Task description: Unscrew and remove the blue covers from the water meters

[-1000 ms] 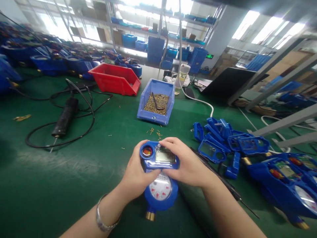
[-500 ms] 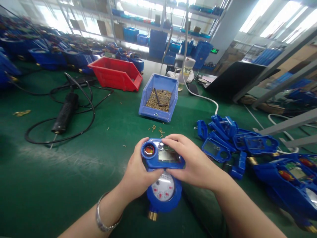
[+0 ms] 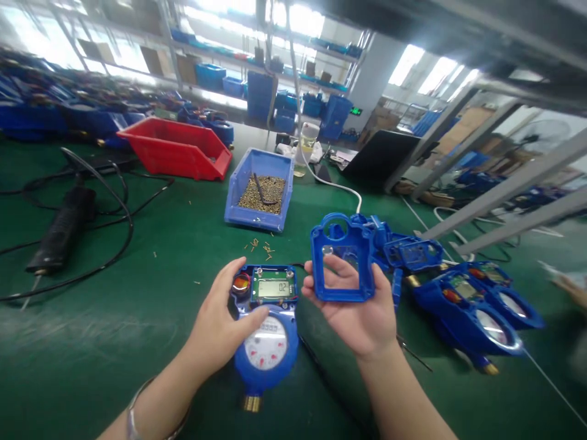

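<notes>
A blue water meter (image 3: 290,360) lies on the green bench with its round dial facing up and a brass fitting pointing toward me. Its upper housing is uncovered, so a lit display on a circuit board (image 3: 274,289) and an orange-red part in a round socket show. My left hand (image 3: 217,324) grips the meter's left side, thumb over the dial's top edge. In my right hand (image 3: 362,321) is a blue plastic cover (image 3: 367,269) with a clear window and a ring-shaped opening, its inner side turned toward me. Small brass screws (image 3: 267,247) lie loose beyond the meter.
A blue bin (image 3: 259,220) of brass screws holds a hex key. Left are a red bin (image 3: 177,150) and a corded electric screwdriver (image 3: 64,226). More blue covers (image 3: 410,250) and open meters (image 3: 458,305) lie right, below grey metal struts. A blurred hand (image 3: 571,287) shows far right.
The cover has come off the meter's upper housing; my right hand has lifted it to the right and turned it over. My left hand stays on the meter. The view has swung right.
</notes>
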